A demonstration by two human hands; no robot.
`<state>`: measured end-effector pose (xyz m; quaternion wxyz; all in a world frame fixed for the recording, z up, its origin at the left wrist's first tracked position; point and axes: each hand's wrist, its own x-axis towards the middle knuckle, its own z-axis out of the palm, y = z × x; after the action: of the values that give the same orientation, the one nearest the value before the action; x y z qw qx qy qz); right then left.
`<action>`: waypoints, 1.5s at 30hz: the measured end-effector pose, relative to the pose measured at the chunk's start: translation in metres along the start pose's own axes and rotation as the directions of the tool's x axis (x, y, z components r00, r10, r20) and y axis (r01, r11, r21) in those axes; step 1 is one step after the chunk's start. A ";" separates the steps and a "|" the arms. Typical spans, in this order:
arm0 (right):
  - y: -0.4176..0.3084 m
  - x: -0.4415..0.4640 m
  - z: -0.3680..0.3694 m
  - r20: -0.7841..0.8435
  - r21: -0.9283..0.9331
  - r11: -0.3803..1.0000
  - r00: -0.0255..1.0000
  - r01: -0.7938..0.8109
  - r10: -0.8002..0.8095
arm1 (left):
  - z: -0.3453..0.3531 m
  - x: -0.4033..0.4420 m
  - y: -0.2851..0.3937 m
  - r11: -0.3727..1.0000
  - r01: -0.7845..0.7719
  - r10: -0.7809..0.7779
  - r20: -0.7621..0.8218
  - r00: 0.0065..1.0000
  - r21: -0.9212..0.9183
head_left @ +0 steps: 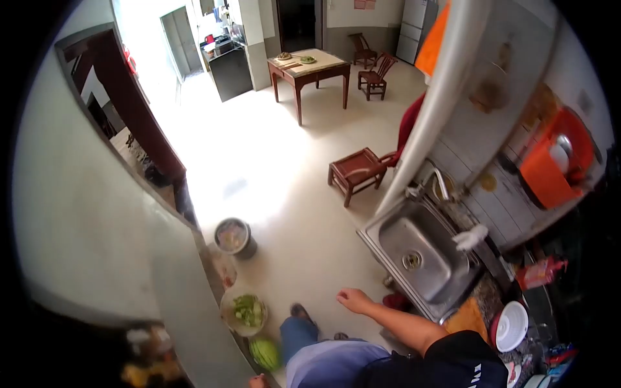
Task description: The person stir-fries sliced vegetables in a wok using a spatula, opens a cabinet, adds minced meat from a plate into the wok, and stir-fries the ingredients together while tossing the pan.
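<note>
My right hand [354, 300] hangs over the floor to the left of the steel sink [414, 255], apart from it. Its fingers are loosely curled, and nothing shows in them. Only part of my left hand [258, 381] appears at the bottom edge, just below a green watermelon [264, 353] on the floor. The frame cuts off most of that hand, so its fingers and any contents are hidden. Beyond the watermelon stands a pale basin [226, 312] holding green leafy vegetables [248, 310].
A bucket [249, 248] stands by the left wall. Ahead are a low wooden chair [357, 169] and a table [323, 63] with dishes. Along the right, the counter holds a white cloth [471, 237], a yellowish board [467, 318] and a white bowl [512, 326]. An orange rack [550, 184] hangs above.
</note>
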<state>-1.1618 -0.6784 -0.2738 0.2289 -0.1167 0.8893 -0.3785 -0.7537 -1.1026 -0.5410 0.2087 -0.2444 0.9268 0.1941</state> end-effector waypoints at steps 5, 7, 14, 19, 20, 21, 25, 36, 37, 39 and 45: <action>0.042 0.129 -0.036 -0.055 -0.004 0.953 0.951 -0.304 0.304 | -0.077 0.162 0.072 0.948 0.061 0.017 0.240 0.971 -0.314; 0.059 0.152 -0.046 -0.120 -0.003 0.906 0.900 -0.422 0.419 | -0.131 0.251 0.104 0.929 0.141 -0.044 0.276 0.960 -0.342; 0.077 0.254 -0.105 -0.057 0.337 0.626 0.648 -0.703 0.759 | -0.440 0.572 0.370 0.938 0.012 0.030 0.115 0.993 -0.347; 0.201 0.379 -0.053 -0.244 0.211 0.700 0.656 -0.682 0.714 | -0.511 0.757 0.500 0.716 -0.144 0.138 -0.064 0.988 -0.683; 0.263 0.409 -0.013 -0.396 0.145 0.765 0.671 -0.628 0.626 | -0.516 0.779 0.522 0.614 -0.049 0.090 0.008 0.996 -0.788; 0.320 0.438 0.023 -0.531 0.059 0.807 0.666 -0.587 0.523 | -0.526 0.782 0.550 0.655 -0.091 0.117 -0.018 0.993 -0.750; 0.205 0.557 -0.186 -0.095 0.223 0.683 0.682 -0.696 0.725 | -0.400 0.896 0.448 0.857 -0.493 0.504 0.040 0.863 -0.151; 0.232 0.807 -0.478 -0.259 0.845 0.448 0.510 -0.293 0.821 | -0.480 1.039 0.753 0.816 0.437 -0.194 0.533 0.824 -0.379; 0.267 0.810 -0.470 -0.247 0.804 0.459 0.490 -0.377 0.836 | -0.483 1.076 0.774 0.841 0.386 -0.147 0.526 0.837 -0.378; 0.303 0.782 -0.452 -0.176 0.316 0.658 0.639 -0.684 0.749 | -0.478 1.170 0.802 0.666 0.217 0.249 0.487 0.837 -0.714; 0.265 0.815 -0.553 0.003 0.685 0.209 0.290 -0.698 0.957 | -0.570 1.323 1.235 0.842 -0.149 0.430 0.479 0.766 -0.518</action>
<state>-2.1526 -0.4638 -0.3896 0.2211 0.5565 0.6662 -0.4445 -2.6289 -0.8634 -0.3825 0.3836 -0.0648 0.7746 0.4987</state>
